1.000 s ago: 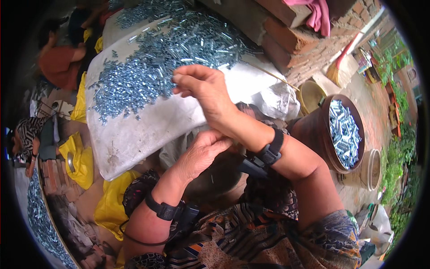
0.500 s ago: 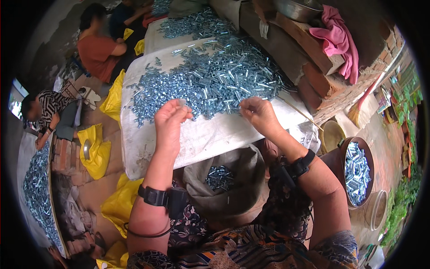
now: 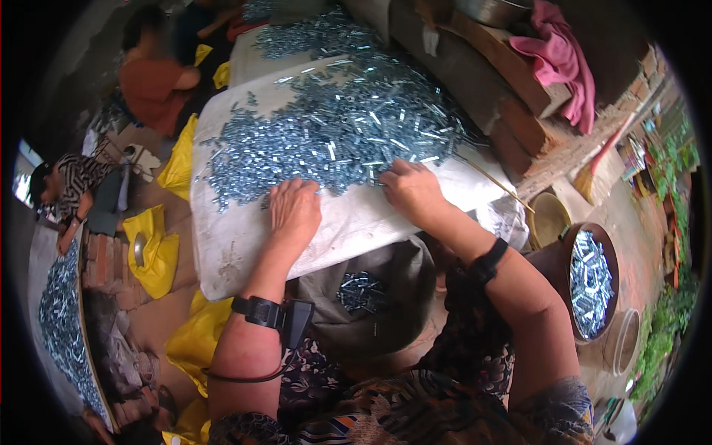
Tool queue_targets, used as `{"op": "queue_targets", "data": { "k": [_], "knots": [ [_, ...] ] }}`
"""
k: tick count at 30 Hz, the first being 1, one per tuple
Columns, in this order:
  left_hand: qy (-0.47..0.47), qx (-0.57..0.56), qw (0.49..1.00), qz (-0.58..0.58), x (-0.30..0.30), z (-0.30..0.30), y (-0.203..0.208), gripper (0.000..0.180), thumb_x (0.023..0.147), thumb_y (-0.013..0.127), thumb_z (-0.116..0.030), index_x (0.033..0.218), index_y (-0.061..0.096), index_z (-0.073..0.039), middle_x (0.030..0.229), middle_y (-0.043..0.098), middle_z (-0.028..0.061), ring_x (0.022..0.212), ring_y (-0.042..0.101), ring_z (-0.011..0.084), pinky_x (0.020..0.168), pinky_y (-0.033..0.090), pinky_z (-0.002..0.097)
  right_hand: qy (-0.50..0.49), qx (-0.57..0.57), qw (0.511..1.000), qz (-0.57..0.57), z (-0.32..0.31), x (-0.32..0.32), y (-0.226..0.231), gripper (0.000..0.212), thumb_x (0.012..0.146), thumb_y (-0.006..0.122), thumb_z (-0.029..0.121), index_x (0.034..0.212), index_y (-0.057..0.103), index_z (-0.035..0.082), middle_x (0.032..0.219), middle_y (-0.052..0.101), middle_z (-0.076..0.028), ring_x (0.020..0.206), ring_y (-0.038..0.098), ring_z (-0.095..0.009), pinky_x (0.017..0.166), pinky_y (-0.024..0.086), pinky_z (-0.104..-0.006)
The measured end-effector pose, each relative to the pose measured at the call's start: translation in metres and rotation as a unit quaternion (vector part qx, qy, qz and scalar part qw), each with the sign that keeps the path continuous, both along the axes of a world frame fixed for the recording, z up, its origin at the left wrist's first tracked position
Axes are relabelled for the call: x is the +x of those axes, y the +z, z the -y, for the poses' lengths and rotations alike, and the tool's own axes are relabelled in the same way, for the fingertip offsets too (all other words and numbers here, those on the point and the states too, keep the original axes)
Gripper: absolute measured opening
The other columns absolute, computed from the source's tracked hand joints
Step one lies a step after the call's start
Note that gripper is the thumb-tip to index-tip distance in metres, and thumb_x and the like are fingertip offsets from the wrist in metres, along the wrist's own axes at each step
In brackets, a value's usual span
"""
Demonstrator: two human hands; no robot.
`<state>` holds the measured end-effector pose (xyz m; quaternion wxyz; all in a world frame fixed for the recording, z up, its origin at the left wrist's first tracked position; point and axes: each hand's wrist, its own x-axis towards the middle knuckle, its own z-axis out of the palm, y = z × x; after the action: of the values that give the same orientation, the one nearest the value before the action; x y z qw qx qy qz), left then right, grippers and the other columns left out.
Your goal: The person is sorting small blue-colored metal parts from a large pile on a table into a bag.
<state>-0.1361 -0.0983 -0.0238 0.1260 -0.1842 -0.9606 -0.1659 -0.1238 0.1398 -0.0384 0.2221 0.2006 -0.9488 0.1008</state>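
Note:
A wide pile of small shiny metal pieces point(image 3: 319, 133) lies on a white sack-like sheet point(image 3: 245, 248); short pieces gather at the left, longer tube-like ones at the right. Back up and fingers bent down, my left hand point(image 3: 295, 211) touches the pile's near edge. My right hand point(image 3: 411, 194) curls at the near right edge of the same pile, its fingertips turned inward. Whatever either hand pinches is hidden beneath the fingers. Below the sheet's near edge, between my knees, a dark grey cloth sack point(image 3: 397, 315) gapes, with longer metal pieces point(image 3: 361, 291) inside.
At the right stand a bucket of metal tubes point(image 3: 592, 285), an upright tan bucket point(image 3: 549, 222) and a pale tub point(image 3: 625, 341). A thin stick point(image 3: 493, 183) crosses the sheet. Yellow bags point(image 3: 154, 252) lie left. Other people sit at the left; a pink cloth point(image 3: 556, 55) drapes over brickwork.
Both hands have come down onto the pile's near edge from just above it. My left hand has turned from fingers up to palm down; my right has shifted slightly left.

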Motion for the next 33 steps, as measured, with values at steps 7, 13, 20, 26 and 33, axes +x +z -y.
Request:
{"op": "queue_targets", "data": {
  "k": [7, 13, 20, 26, 33],
  "knots": [
    [-0.018, -0.071, 0.996, -0.058, -0.003, 0.005, -0.002, 0.008, 0.073, 0.056, -0.004, 0.08, 0.059, -0.002, 0.083, 0.063, 0.0146, 0.085, 0.058, 0.0287, 0.08, 0.038, 0.0415, 0.023, 0.099, 0.993, 0.058, 0.013, 0.009, 0.019, 0.016, 0.073, 0.056, 0.008, 0.086, 0.064, 0.006, 0.098, 0.061, -0.012, 0.094, 0.059, -0.027, 0.084, 0.045, -0.0381],
    [-0.024, -0.065, 0.996, -0.048, 0.001, -0.003, -0.001, 0.011, 0.071, 0.058, -0.006, 0.081, 0.059, -0.003, 0.083, 0.063, 0.0133, 0.086, 0.057, 0.0287, 0.08, 0.038, 0.0404, -0.003, 0.067, 0.995, 0.072, 0.009, 0.018, 0.018, 0.016, 0.074, 0.055, 0.011, 0.087, 0.064, 0.007, 0.092, 0.062, -0.01, 0.09, 0.06, -0.026, 0.081, 0.045, -0.0367],
    [-0.032, 0.048, 0.997, -0.04, 0.017, -0.007, 0.014, 0.012, 0.07, 0.06, -0.005, 0.081, 0.062, -0.001, 0.079, 0.063, 0.0124, 0.078, 0.059, 0.0265, 0.074, 0.043, 0.0391, 0.001, -0.057, 0.998, 0.022, 0.005, 0.017, 0.006, 0.013, 0.074, 0.06, 0.014, 0.085, 0.067, 0.013, 0.077, 0.062, -0.007, 0.078, 0.061, -0.028, 0.069, 0.048, -0.0378],
    [-0.071, 0.495, 0.833, 0.235, 0.033, -0.009, 0.026, 0.008, 0.078, 0.061, 0.0, 0.086, 0.063, 0.0, 0.075, 0.063, 0.0039, 0.064, 0.058, 0.0083, 0.06, 0.046, 0.0223, 0.017, -0.348, 0.921, 0.173, 0.007, 0.034, 0.034, 0.021, 0.078, 0.061, 0.009, 0.097, 0.069, 0.005, 0.079, 0.062, -0.007, 0.074, 0.061, -0.019, 0.069, 0.047, -0.0289],
    [-0.069, 0.587, 0.743, 0.315, 0.049, -0.02, 0.045, 0.014, 0.079, 0.063, -0.004, 0.091, 0.061, 0.003, 0.079, 0.065, 0.0095, 0.068, 0.064, 0.0152, 0.064, 0.05, 0.0249, 0.085, -0.546, 0.778, 0.298, 0.024, 0.056, 0.047, 0.02, 0.086, 0.064, 0.011, 0.098, 0.067, -0.004, 0.083, 0.062, -0.003, 0.076, 0.056, -0.009, 0.07, 0.045, -0.024]
  ]
}}
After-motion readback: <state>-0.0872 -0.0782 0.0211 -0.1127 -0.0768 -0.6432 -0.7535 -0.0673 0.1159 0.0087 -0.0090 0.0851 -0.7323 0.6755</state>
